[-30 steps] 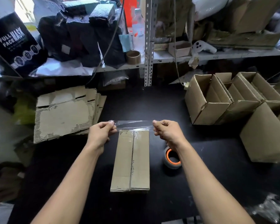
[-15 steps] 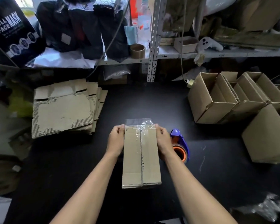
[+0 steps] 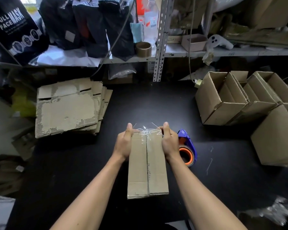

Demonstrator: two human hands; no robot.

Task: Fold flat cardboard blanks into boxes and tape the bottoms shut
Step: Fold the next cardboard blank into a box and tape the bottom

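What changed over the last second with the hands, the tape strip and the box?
Both hands, left hand and right hand, brought the stretched clear tape strip down, let go of its ends and now grip the box by its sides. The blanks stack and finished boxes stayed put.

2 bare hands: the left hand (image 3: 124, 143) and the right hand (image 3: 170, 142), 1 on each side of 1 box (image 3: 147, 165) on the black desk (image 3: 223, 180). 1 strip of clear tape (image 3: 146, 130) crosses the box's far end. 1 tape dispenser (image 3: 187, 148), blue with an orange roll, lies beside the right hand. 1 stack of flat cardboard blanks (image 3: 68, 108) sits at the left; the number of sheets in it cannot be told. At least 4 folded boxes (image 3: 221, 100) cluster at the right. On the shelf (image 3: 239, 52): 1 brown tape roll (image 3: 143, 49), 1 clear bottle (image 3: 150, 22), 1 small open carton (image 3: 194, 42).
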